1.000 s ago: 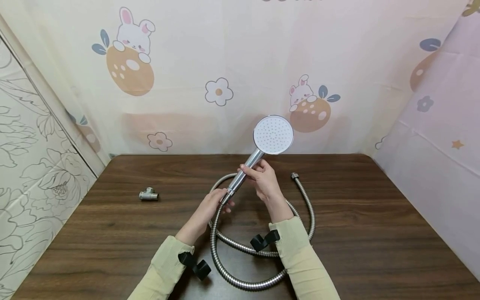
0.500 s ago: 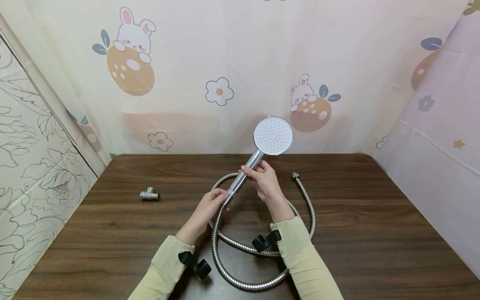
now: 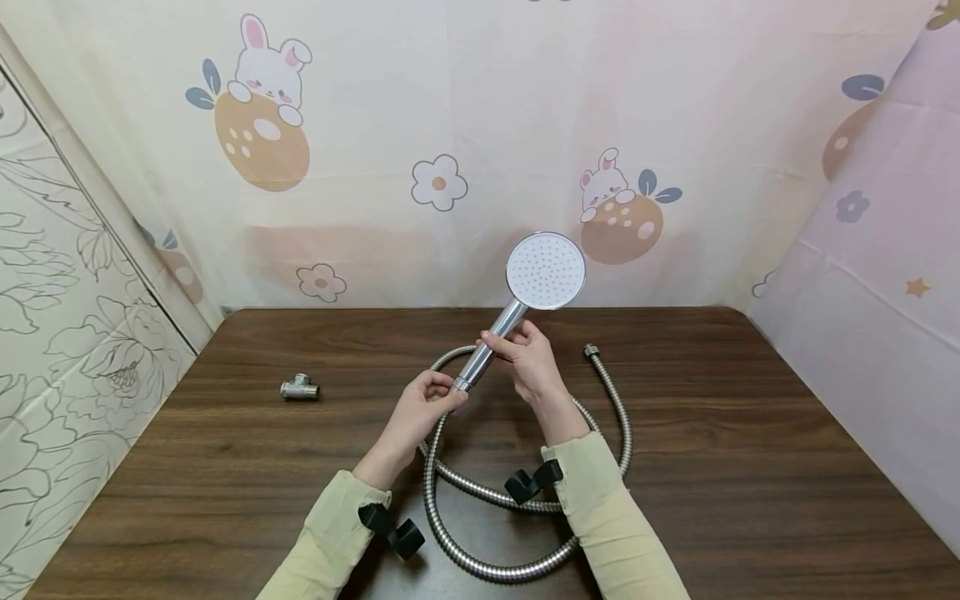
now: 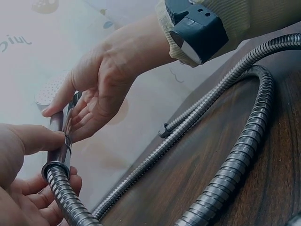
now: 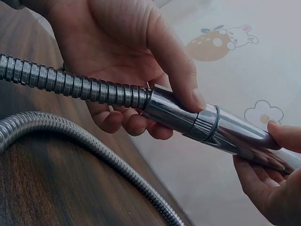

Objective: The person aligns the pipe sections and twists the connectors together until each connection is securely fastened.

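A chrome hand shower [image 3: 546, 271] with a round white nozzle face is held tilted above the table. My right hand [image 3: 534, 371] grips its handle [image 3: 486, 346] between thumb and fingers. Lower down, my left hand [image 3: 412, 417] pinches the smooth metal connector [image 5: 171, 106] of the shower hose [image 3: 431, 492], thumb on top and fingers beneath. In the right wrist view this connector sits in line against the handle's ringed end [image 5: 207, 123]. The ribbed hose hangs from it and loops over the table.
A small chrome T-shaped valve fitting [image 3: 300, 387] lies on the wooden table [image 3: 750, 467] at the left. The hose's other end, a metal nut [image 3: 591, 351], lies right of the right hand. Patterned cloth [image 3: 360, 108] hangs behind the table.
The left hand's thumb and fingers have shifted round the hose connector, with the thumb now lying across it. The right hand and the hand shower have stayed nearly still.
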The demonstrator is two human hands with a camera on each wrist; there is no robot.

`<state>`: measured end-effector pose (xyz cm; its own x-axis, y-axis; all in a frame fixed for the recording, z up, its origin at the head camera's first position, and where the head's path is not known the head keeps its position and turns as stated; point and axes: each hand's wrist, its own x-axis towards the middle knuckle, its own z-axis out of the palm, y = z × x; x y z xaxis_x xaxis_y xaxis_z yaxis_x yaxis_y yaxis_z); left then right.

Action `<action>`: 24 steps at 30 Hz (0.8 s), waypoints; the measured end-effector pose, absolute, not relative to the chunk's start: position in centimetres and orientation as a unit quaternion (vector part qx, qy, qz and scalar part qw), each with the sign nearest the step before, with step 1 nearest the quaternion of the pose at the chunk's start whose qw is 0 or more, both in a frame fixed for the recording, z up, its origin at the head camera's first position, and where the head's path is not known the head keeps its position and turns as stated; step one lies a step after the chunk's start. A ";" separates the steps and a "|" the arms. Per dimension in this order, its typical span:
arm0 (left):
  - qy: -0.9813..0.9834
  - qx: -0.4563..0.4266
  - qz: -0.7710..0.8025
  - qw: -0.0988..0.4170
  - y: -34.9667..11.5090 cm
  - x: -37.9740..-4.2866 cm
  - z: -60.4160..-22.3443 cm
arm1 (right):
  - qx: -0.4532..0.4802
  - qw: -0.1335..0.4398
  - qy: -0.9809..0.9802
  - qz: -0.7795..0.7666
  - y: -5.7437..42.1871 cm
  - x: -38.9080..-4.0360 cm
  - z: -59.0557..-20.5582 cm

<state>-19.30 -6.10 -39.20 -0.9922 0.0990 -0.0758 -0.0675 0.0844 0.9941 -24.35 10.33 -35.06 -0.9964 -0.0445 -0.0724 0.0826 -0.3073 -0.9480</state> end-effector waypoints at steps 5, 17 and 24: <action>0.739 0.016 0.669 0.071 -6.2 -19.3 -39.1 | 0.013 0.041 0.594 -0.803 10.4 -24.3 -35.1; 0.736 0.046 0.666 0.108 -6.3 -19.2 -39.1 | 0.020 0.046 0.598 -0.800 10.5 -24.2 -35.3; 0.736 0.027 0.669 0.100 -6.3 -19.1 -38.5 | 0.024 0.044 0.593 -0.803 10.5 -24.2 -35.3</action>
<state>-19.05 -6.25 -38.54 -0.9788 0.1724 -0.1109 -0.0938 0.1041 0.9901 -24.16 10.51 -35.30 -0.9950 -0.0426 -0.0906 0.0991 -0.2917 -0.9514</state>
